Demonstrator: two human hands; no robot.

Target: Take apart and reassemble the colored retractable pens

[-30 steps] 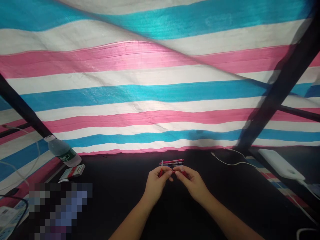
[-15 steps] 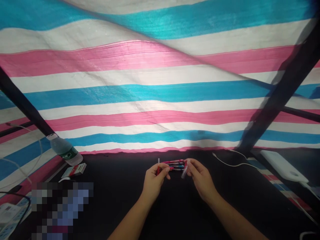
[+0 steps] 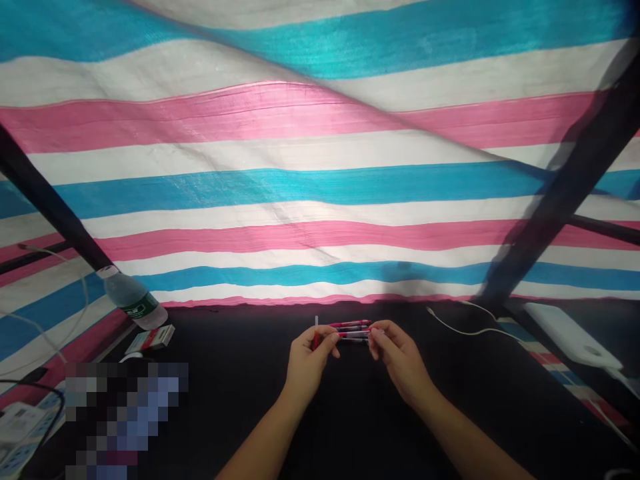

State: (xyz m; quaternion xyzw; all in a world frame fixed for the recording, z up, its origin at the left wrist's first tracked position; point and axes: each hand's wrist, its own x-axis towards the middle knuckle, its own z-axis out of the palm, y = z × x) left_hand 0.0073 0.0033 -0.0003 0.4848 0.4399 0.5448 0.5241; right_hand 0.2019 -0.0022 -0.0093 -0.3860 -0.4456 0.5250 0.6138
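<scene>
a person's left hand (image 3: 311, 365) and right hand (image 3: 401, 363) gripped, fingers closed, opposite ends of a slim bundle of red-and-black plastic pens (image 3: 350, 331), its long axis running sideways between them.

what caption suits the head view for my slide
Left hand and right hand hold red pens over a black tabletop before a striped tarpaulin

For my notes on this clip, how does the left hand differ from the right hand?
The left hand holds the left end of the bundle of pens, the right hand the right end. A thin white stick rises by the left hand, none by the right hand. Both are bare and hold the same pens above the dark table.
</scene>
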